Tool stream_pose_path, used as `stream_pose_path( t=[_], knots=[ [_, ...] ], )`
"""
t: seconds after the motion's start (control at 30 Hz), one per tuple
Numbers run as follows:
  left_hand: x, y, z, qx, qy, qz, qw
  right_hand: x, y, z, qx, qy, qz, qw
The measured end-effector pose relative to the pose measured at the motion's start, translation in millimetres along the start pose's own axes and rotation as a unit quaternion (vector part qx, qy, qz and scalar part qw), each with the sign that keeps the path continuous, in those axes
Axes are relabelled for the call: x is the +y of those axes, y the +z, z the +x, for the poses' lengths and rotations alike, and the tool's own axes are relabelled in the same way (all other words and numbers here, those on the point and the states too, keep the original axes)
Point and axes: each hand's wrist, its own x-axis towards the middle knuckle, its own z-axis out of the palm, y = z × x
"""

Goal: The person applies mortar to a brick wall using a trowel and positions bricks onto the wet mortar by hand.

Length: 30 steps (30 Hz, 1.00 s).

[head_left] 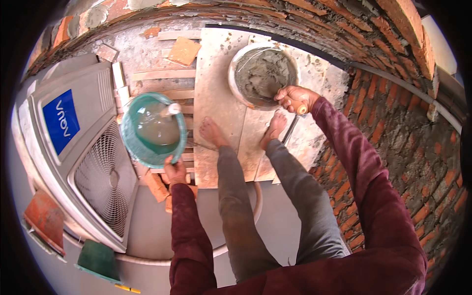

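My left hand (175, 170) grips the near rim of a green plastic bucket (129, 142) that holds cloudy water and a small white cup. My right hand (294, 100) is closed on the wooden handle of a trowel, whose blade sits in grey wet mortar inside a white pan (235, 63). The pan rests on a pale board (215, 98). My bare feet (212, 132) stand on that board, below the pan. Both arms wear dark red sleeves.
A grey air-conditioner unit (83, 147) with a round fan grille stands at the left. A red brick wall (393, 123) curves along the top and right. Loose bricks, tile pieces and wooden slats lie by the bucket. A green container (98, 259) sits at lower left.
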Motion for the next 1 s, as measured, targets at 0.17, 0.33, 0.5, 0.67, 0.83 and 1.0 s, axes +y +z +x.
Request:
stream_pose_path(
  t=[0.17,0.33,0.5,0.67,0.83,1.0],
  knots=[
    [12.7,-28.7,69.9,0.0,0.074,-0.129,0.989,18.4,56.3,-86.9,0.168,-0.045,-0.379,0.909],
    [37.8,-19.8,90.9,0.01,0.069,-0.201,0.977,12.3,63.6,-121.3,0.348,-0.059,-0.855,0.379],
    [-1.3,32.3,84.0,-0.009,0.044,-0.132,0.99,-14.7,-13.0,-0.3,0.357,-0.072,-0.901,0.238],
    [41.6,2.4,95.7,-0.054,0.041,-0.115,0.991,-1.0,25.7,26.2,0.191,-0.072,-0.357,0.911],
    [28.4,31.8,54.8,-0.028,0.054,-0.066,0.996,26.7,25.0,-57.9,0.022,-0.058,-0.054,0.997],
    [-5.6,71.2,-72.0,0.064,-0.019,0.19,0.979,31.6,67.8,-104.8,0.214,-0.107,-0.393,0.888]
  ],
)
